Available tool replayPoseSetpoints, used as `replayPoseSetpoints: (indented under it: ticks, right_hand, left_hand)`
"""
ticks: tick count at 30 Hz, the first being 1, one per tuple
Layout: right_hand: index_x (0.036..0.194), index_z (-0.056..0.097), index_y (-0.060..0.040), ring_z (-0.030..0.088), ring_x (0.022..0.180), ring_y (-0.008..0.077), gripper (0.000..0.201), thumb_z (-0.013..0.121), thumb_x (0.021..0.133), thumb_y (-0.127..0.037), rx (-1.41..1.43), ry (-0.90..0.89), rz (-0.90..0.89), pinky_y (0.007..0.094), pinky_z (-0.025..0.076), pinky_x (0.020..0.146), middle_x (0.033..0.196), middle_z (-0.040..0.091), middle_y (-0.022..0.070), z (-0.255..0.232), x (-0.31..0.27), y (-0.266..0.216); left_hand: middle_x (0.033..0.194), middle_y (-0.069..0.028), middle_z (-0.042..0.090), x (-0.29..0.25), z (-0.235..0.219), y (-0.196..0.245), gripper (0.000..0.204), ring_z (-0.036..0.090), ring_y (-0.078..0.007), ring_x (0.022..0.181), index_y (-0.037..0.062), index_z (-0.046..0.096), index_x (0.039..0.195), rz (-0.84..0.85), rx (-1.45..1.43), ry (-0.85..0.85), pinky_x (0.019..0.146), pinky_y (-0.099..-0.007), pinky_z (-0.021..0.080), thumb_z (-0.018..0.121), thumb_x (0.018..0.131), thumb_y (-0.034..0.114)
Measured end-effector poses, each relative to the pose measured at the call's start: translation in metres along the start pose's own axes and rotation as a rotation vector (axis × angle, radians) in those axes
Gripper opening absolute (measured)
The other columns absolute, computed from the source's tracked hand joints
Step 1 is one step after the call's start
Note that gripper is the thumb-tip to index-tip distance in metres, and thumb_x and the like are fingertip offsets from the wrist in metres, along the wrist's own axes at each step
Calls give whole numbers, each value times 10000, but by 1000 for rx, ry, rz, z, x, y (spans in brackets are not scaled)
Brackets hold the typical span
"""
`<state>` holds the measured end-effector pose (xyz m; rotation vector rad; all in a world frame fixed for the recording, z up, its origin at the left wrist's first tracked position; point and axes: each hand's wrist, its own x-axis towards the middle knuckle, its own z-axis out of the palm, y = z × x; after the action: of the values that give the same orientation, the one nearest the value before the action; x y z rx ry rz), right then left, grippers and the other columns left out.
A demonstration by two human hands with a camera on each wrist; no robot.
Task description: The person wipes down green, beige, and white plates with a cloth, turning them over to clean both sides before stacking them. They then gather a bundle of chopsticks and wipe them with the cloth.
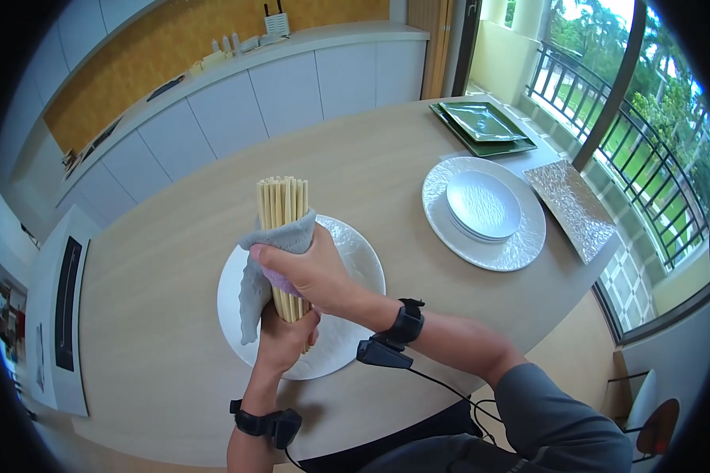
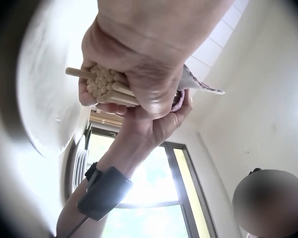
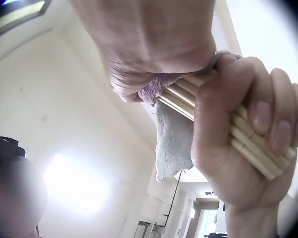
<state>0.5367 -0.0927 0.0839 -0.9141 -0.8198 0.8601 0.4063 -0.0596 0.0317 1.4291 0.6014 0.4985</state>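
Observation:
A thick bundle of pale wooden chopsticks (image 1: 282, 199) stands nearly upright above a large white plate (image 1: 347, 347). Around its upper part the right hand (image 1: 323, 276) grips a grey cloth (image 1: 252, 296) with a purple patch (image 3: 151, 90); one end of the cloth hangs down on the left. The left hand (image 1: 285, 339) holds the lower part, fingers curled round the sticks, as the right wrist view also shows (image 3: 248, 109). In the left wrist view one stick (image 2: 79, 73) juts out beyond the other ends.
To the right, small white plates (image 1: 483, 203) are stacked on a large white plate (image 1: 465, 251). Green square plates (image 1: 485, 122) lie at the back right, beside a silvery rectangular plate (image 1: 572, 206). A white counter with cabinets (image 1: 284, 94) runs behind the table (image 1: 158, 260).

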Motion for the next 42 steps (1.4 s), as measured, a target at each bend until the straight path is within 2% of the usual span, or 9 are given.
replayPoseSetpoints:
  ticks: [5, 10, 13, 16, 26, 34, 35, 37, 42]
  right_hand:
    - [1043, 622, 6, 623, 814, 104, 295, 725, 846, -188, -53, 96, -2, 285, 527, 704, 894, 652, 44, 4, -5, -1]
    - [1068, 631, -2, 621, 862, 105, 313, 732, 857, -209, -71, 131, -8, 288, 526, 748, 944, 653, 47, 2, -4, 1]
    - [1078, 626, 0, 624, 852, 106, 319, 736, 862, -207, -92, 169, -77, 287, 528, 743, 945, 656, 49, 1, -4, 1]
    - [1070, 628, 1, 627, 840, 103, 308, 738, 865, -200, -82, 206, -166, 287, 531, 732, 939, 660, 50, 2, -4, -3]
    - [1101, 577, -5, 632, 856, 102, 332, 738, 866, -174, -48, 131, -155, 290, 543, 743, 949, 651, 44, 3, -7, -6]
    - [1123, 611, -3, 638, 899, 104, 346, 757, 879, -201, -35, 155, -225, 289, 546, 776, 995, 664, 45, 10, -11, 3]
    - [1124, 609, -4, 638, 903, 106, 342, 755, 881, -195, -7, 151, -260, 290, 546, 777, 1001, 664, 46, 12, -11, 4]
    - [1125, 607, -4, 638, 908, 107, 338, 754, 883, -189, 21, 149, -296, 290, 546, 779, 1006, 664, 46, 14, -13, 6]
    - [1327, 448, -12, 616, 1034, 132, 528, 712, 877, -96, -74, 33, -282, 327, 533, 887, 1127, 617, 80, 14, -16, 4]
  left_hand:
    - [771, -61, 640, 5, 4, -8, 277, 592, -125, 551, -5, 613, 985, 26, 246, 145, 502, -284, 494, 752, 854, 195]
    - [711, -31, 616, 10, 10, -16, 263, 594, -101, 565, 9, 604, 892, 274, 238, 306, 492, -249, 461, 785, 817, 184]
    - [765, -54, 647, 8, 6, -11, 279, 621, -111, 606, -18, 603, 940, -8, 248, 266, 536, -249, 492, 773, 830, 174]
    - [858, -87, 674, 8, 6, -10, 318, 661, -130, 669, -52, 594, 1010, -75, 142, 241, 576, -270, 533, 764, 848, 163]
    - [1103, -147, 640, 6, 4, -15, 517, 701, -208, 903, -86, 523, 1172, 48, -152, 194, 763, -307, 623, 824, 810, 127]
    - [1271, -143, 579, -1, 10, -8, 674, 562, -218, 1213, -57, 470, 1315, 237, 238, 358, 1033, -364, 444, 836, 786, 144]
    - [1271, -143, 579, 0, 10, -11, 674, 562, -218, 1213, -57, 470, 1315, 237, 238, 356, 1033, -364, 444, 836, 786, 144]
    - [1142, -114, 624, 4, 7, -24, 610, 646, -147, 911, -70, 478, 1288, 407, 368, 399, 657, -269, 537, 778, 805, 151]
    - [928, -63, 623, 8, -2, -42, 505, 588, -87, 637, -40, 506, 1216, 360, 308, 388, 472, -240, 450, 760, 832, 167]
